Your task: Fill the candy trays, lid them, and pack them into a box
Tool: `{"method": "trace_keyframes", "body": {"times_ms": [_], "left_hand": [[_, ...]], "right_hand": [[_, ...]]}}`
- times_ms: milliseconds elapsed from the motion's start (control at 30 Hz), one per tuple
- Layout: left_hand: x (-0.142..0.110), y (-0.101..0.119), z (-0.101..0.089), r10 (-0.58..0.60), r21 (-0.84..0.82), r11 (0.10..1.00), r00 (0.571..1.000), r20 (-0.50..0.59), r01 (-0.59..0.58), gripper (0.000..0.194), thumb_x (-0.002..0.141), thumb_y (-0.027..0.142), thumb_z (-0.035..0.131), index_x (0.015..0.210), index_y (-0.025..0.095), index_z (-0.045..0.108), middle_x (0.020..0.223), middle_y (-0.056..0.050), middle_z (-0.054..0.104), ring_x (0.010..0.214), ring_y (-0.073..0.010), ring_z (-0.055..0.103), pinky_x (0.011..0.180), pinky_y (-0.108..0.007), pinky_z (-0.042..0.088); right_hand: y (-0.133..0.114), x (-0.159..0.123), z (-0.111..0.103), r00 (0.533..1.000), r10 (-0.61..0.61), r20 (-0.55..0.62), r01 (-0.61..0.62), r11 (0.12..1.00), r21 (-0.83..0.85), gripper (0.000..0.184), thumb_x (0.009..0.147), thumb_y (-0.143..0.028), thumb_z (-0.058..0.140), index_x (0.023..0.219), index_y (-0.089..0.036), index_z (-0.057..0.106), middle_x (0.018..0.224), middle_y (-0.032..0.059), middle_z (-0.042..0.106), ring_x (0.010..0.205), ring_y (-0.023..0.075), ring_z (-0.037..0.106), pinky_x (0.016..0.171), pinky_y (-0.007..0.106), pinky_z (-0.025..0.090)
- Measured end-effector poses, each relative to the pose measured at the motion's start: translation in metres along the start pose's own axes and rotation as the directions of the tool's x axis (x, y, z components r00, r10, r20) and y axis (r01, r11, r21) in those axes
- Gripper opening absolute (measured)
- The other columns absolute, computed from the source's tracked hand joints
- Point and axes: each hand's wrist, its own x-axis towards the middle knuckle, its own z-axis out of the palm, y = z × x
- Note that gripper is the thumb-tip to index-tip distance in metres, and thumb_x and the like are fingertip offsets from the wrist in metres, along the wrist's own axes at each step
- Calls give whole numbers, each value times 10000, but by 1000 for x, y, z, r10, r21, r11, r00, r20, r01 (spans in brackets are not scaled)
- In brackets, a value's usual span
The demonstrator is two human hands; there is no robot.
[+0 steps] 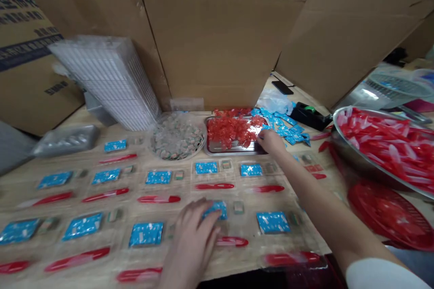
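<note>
My left hand [194, 232] lies over the front middle of the table, its fingers spread and its fingertips at a blue packet [219, 210] in a clear plastic tray. Beside that packet are a small square piece [238, 207] and a red stick-like item [233, 241], partly covered by the hand. My right hand [271, 141] reaches to the right end of a metal tray [233, 150] heaped with small red wrapped pieces [230, 128]. Its fingers are pinched together at the tray; what they hold, if anything, is hidden.
Rows of clear trays hold blue packets [145, 234] and red items [158, 199]. A round dish [176, 158] of small pieces, stacked plastic trays [101, 79], loose blue packets [288, 128], a black tape dispenser [310, 117], a metal bowl [359, 160] and a red basket [383, 216] surround them. Cardboard [217, 49] walls the back.
</note>
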Motion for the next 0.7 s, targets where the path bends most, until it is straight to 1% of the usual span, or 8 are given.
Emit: {"method": "trace_keyframes", "body": {"times_ms": [133, 233, 267, 333, 400, 467, 567, 700], "left_hand": [[-29, 16, -2, -8, -134, 991, 1000, -15, 5, 320, 837, 121, 519, 1125, 244, 587, 1171, -76, 596, 1114, -245, 523, 935, -431, 426], [-18, 18, -8, -232, -439, 868, 971, 56, 233, 249, 869, 151, 499, 1060, 261, 615, 1076, -47, 638, 1037, -200, 571, 892, -364, 452], [-9, 18, -9, -333, -567, 755, 937, 103, 330, 226, 880, 179, 492, 1054, 256, 614, 1036, -43, 650, 999, -185, 590, 871, -343, 463], [10, 17, -10, -490, -790, 393, 834, 253, 470, 214, 893, 244, 486, 1080, 227, 588, 981, -46, 663, 933, -164, 620, 841, -317, 480], [25, 18, -10, -472, -872, 20, 774, 423, 489, 213, 873, 300, 527, 1047, 190, 584, 913, -42, 667, 863, -152, 636, 819, -309, 489], [32, 21, -10, -393, -846, -217, 750, 533, 487, 196, 817, 327, 613, 932, 170, 593, 853, -24, 658, 802, -138, 638, 788, -291, 490], [27, 28, -11, -341, -773, -354, 696, 631, 527, 225, 738, 325, 706, 806, 153, 578, 800, 3, 633, 749, -110, 625, 731, -236, 472], [10, 40, -7, -378, -757, -315, 656, 654, 573, 224, 776, 349, 657, 778, 139, 581, 703, 3, 615, 643, -85, 579, 635, -200, 440]], "right_hand": [[-18, -10, -5, 1000, -2, 23, 2, 1000, 24, 168, 777, -189, 525, 817, -129, 676, 897, 129, 666, 855, 235, 599, 754, 323, 424], [-44, -47, -27, 991, -80, 105, 57, 977, 205, 198, 816, -294, 513, 803, -166, 665, 879, 82, 666, 821, 203, 590, 729, 310, 434], [-54, -63, -35, 969, -151, 195, 65, 919, 388, 205, 814, -334, 528, 804, -176, 659, 875, 64, 663, 797, 185, 585, 704, 295, 438], [-72, -96, -48, 818, -321, 477, -102, 735, 670, 255, 779, -426, 589, 820, -183, 651, 820, 37, 650, 681, 144, 553, 608, 265, 429], [-86, -125, -54, 664, -427, 614, -302, 598, 742, 284, 753, -450, 632, 821, -174, 640, 744, 8, 615, 596, 102, 500, 555, 239, 404], [-95, -144, -55, 604, -465, 647, -386, 539, 749, 266, 753, -427, 648, 802, -166, 630, 707, -11, 585, 583, 84, 481, 554, 222, 397], [-101, -167, -56, 650, -462, 603, -354, 518, 779, 209, 796, -377, 614, 856, -176, 614, 738, -9, 591, 638, 97, 527, 585, 220, 430], [-99, -199, -63, 795, -439, 418, -85, 602, 794, 203, 831, -282, 577, 1027, -228, 587, 905, 26, 633, 784, 137, 604, 688, 262, 493]]}}
